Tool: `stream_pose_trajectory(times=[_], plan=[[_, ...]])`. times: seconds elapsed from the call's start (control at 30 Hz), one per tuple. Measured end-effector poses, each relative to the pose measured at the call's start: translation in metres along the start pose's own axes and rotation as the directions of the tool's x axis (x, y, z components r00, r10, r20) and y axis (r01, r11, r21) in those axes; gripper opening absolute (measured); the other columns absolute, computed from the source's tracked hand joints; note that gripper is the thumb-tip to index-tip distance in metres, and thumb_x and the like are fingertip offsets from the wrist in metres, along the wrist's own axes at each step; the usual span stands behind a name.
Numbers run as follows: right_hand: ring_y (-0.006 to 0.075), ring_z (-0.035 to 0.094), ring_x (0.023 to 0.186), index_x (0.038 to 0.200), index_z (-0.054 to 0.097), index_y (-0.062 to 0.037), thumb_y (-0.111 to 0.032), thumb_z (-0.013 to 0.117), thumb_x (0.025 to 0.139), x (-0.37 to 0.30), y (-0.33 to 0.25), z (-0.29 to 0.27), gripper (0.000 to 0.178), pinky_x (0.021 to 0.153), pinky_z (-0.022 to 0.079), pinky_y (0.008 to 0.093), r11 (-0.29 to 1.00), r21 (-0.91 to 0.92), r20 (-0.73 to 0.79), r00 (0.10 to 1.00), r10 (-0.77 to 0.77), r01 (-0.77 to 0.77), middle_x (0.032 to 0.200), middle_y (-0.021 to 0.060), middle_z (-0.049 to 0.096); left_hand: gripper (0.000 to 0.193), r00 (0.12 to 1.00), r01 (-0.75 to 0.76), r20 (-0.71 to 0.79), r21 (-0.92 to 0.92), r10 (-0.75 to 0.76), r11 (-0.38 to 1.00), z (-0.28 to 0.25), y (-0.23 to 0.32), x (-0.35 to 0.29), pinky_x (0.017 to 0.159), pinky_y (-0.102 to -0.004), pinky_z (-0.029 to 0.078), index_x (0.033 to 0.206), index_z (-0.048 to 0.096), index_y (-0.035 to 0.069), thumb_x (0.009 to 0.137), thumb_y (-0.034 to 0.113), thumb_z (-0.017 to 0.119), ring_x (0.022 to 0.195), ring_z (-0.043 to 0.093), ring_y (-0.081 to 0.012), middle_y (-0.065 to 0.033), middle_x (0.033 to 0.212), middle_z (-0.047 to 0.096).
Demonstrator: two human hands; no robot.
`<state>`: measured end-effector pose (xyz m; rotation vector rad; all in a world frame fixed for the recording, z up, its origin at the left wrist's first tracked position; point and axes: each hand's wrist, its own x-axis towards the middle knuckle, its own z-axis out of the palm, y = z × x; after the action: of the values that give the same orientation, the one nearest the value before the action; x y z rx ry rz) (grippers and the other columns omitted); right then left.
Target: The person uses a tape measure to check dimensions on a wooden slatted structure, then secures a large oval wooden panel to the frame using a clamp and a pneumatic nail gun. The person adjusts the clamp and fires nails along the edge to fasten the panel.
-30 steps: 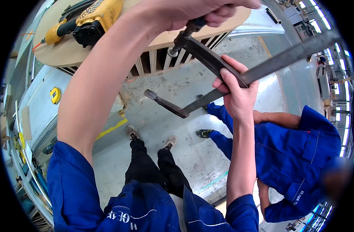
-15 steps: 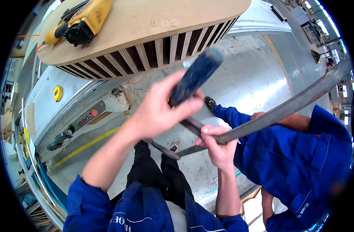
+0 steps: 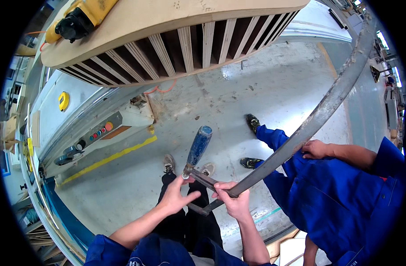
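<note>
A long steel bar clamp with a worn blue handle is held out in front of me. Its bar slants up toward the far right, and the handle stands up on the screw end. My right hand is wrapped around the bar close to the sliding arm. Beside the screw, just under the handle, my left hand has its thumb and fingers apart; the fingertips are at the screw, and whether they touch it I cannot tell.
A curved wooden piece with upright ribs stands ahead, a yellow power tool on top. At left are a tape measure and a machine panel with buttons. A co-worker in blue is close on the right, near the bar.
My left hand has let go of the blue handle and dropped toward me. The clamp has come lower, its bar tilting up more steeply. The co-worker's legs show more fully.
</note>
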<state>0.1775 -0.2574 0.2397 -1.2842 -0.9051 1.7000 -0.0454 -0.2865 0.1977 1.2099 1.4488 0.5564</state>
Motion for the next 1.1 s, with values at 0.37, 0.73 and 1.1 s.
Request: stream_pose_trajectory(times=[0.37,0.73,1.1], plan=[[0.0146,0.072,0.081,0.109,0.071,0.0045,0.0,0.065,0.098,0.0,0.08,0.035,0.014,0.068,0.055,0.0255,0.958,0.195,0.009,0.977,0.212,-0.21,0.099,0.0124,0.074,0.038,0.935,-0.217,0.349,0.447,0.054,0.868,0.022,-0.082,-0.07,0.091,-0.0432,0.051,0.099,0.069,0.005,0.086,0.039,0.079,0.094,0.067,-0.0356,-0.0137,0.094,0.07],[0.0133,0.065,0.073,0.123,0.063,0.0067,0.003,0.061,0.1,-0.007,0.158,0.066,0.024,0.066,0.052,0.0254,0.905,0.3,0.034,0.951,0.306,-0.302,0.09,0.0191,0.073,0.043,0.833,-0.111,0.517,0.505,-0.197,0.856,-0.022,-0.134,-0.104,0.078,-0.0463,0.058,0.1,0.068,0.007,0.096,0.05,0.066,0.086,0.072,-0.0379,-0.0157,0.091,0.074],[0.0201,0.07,0.08,0.133,0.057,0.0115,-0.002,0.058,0.101,0.007,0.26,0.104,0.034,0.07,0.054,0.0286,0.724,0.521,0.055,0.865,0.499,-0.452,0.091,0.0131,0.069,0.031,0.983,0.111,0.07,0.493,-0.167,0.863,0.007,-0.216,-0.134,0.062,-0.0523,0.053,0.103,0.056,0.003,0.092,0.029,0.07,0.069,0.067,-0.0424,-0.0187,0.072,0.066]])
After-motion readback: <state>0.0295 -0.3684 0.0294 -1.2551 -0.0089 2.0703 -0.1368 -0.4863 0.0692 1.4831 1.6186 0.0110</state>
